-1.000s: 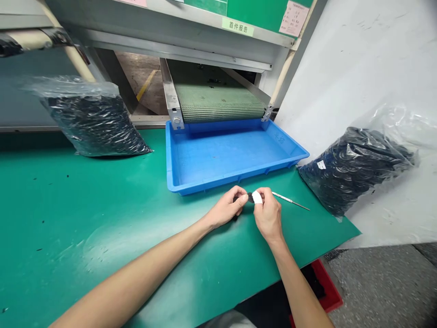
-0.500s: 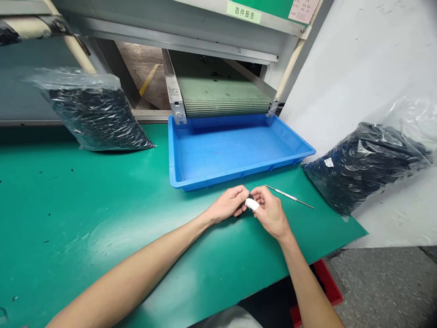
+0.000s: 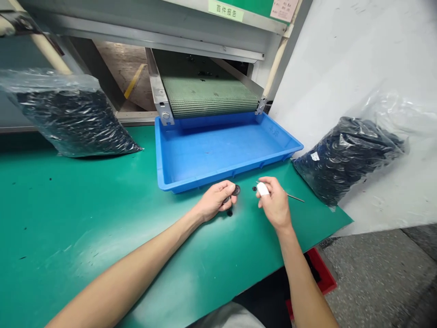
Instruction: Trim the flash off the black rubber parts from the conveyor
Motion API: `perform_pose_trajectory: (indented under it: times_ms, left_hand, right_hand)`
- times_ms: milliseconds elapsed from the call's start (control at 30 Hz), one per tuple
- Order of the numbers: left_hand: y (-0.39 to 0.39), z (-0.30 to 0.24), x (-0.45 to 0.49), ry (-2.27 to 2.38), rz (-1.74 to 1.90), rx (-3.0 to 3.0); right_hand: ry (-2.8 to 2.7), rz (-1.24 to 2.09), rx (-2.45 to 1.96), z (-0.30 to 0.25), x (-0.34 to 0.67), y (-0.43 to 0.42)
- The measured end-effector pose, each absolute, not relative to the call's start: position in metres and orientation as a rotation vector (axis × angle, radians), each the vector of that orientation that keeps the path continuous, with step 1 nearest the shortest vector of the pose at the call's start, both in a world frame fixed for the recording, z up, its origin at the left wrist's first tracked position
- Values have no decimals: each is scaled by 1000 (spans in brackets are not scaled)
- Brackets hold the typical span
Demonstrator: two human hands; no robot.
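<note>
Rings (image 3: pixel 236 190), small and dark, sit at your fingertips just in front of the blue tray (image 3: pixel 218 176), which rests on the green desk (image 3: pixel 78 228). Your left hand (image 3: pixel 214 201), nearest the tray's front wall, is curled shut, its fingers (image 3: pixel 229 187) pinching one ring, with the ring's edge showing past them. A second ring (image 3: pixel 229 212) lies on the desk just below that hand. Your right hand (image 3: pixel 276 202), further along the tray's front, hangs apart from the left, its fingers (image 3: pixel 269 183) loosely curled, one capped in white (image 3: pixel 262 188). You cannot tell from this view whether they grip anything. A thin metal pick (image 3: pixel 295 197) runs beneath that hand, and a small dark piece (image 3: pixel 254 188) sits just left of the white fingertip, between your hands. The tray itself holds nothing. Behind it, a green conveyor belt (image 3: pixel 208 98) ends over its back rim. Clear plastic bags packed with dark rings flank it: one bag (image 3: pixel 68 123) on its left, another (image 3: pixel 344 159) on its right. A red crate (image 3: pixel 322 273) shows below the desk edge, front right of the tray.
</note>
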State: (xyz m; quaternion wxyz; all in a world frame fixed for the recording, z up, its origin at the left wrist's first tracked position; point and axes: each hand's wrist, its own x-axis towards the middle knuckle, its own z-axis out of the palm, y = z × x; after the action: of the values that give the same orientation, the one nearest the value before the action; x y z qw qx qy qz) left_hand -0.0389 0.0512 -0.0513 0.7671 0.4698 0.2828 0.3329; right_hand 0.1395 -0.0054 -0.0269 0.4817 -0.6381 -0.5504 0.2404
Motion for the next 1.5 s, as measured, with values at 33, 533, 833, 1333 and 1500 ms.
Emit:
perform_pose_trajectory:
  times_ms: [33, 533, 833, 1333, 1500]
  left_hand:
    - [53, -50, -40, 619, 736, 972]
    - [58, -43, -42, 648, 820, 610]
    - [56, -41, -45, 681, 870, 501]
    - [48, 37, 23, 744, 591, 1336]
    - [58, 129, 123, 611, 826, 1686]
  right_hand:
    - [-1317, 571, -1572, -23, 150, -15]
    - [-1390, 101, -2357, -136, 342, -211]
    - [-1354, -28, -2239, -100, 305, -169]
    - [-1723, 27, -1936, -65, 181, -85]
    - [-1595, 93, -1867, -82, 187, -80]
